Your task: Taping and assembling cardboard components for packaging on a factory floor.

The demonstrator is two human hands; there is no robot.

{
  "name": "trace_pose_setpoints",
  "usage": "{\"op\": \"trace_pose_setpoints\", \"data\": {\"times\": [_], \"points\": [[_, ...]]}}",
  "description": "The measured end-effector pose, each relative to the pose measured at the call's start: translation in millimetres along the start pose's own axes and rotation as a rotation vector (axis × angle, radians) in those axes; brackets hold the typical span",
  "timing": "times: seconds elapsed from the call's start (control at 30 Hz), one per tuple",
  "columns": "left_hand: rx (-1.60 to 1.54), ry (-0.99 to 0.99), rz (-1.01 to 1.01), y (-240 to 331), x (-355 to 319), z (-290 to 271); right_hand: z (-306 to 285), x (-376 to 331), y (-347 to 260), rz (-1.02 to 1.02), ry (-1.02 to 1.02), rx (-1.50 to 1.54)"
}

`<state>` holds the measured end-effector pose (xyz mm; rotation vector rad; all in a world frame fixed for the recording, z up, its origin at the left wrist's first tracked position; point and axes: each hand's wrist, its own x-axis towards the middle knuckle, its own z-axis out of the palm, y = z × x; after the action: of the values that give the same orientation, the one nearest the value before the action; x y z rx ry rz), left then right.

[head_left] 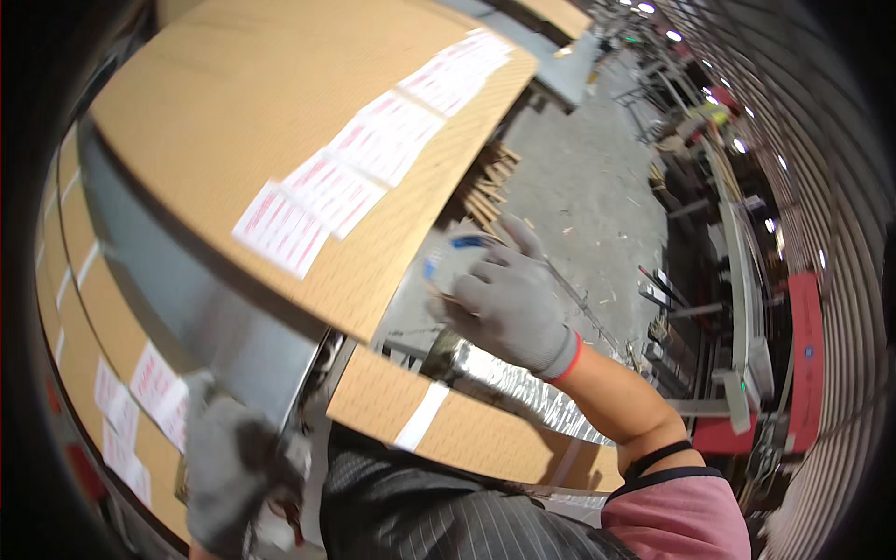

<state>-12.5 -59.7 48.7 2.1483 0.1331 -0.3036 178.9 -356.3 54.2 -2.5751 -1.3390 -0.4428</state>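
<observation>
My right hand (511, 303), in a grey knit glove with a red cuff, is closed around a small whitish roll or bottle with blue parts (455, 264), held beside the near edge of a big brown cardboard sheet (215, 112). White printed labels (336, 187) run in a row across that sheet. My left hand (222, 467), also grey-gloved and blurred, is low at the left and seems to grip the edge of a grey metal surface (187, 289); what it holds is unclear.
A silver foil-wrapped tube (523, 387) lies over a lower cardboard piece with white tape (439, 415). More labelled cardboard (121, 411) is stacked at left. A littered concrete floor (588, 196) and metal racks and machinery (737, 280) lie to the right.
</observation>
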Motion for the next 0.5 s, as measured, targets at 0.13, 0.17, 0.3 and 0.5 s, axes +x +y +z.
{"op": "trace_pose_setpoints", "data": {"times": [0.13, 0.17, 0.3, 0.5], "points": [[0.321, -0.122, 1.011, 103.3, 100.6, 72.5, -41.4, 50.4, 2.2, -0.046, 0.278, 0.007], [0.383, -0.334, 0.973, 94.2, 122.8, 94.0, -56.9, 42.9, -8.3, -0.005, 0.22, 0.174], [0.701, -1.09, 0.468, 116.4, 174.6, 116.2, -93.1, -82.8, -55.6, 0.185, -0.013, 1.149], [0.597, -1.437, 0.308, 102.3, 150.4, 98.9, -61.3, -341.9, -159.7, 1.117, -0.155, 1.88]]}}
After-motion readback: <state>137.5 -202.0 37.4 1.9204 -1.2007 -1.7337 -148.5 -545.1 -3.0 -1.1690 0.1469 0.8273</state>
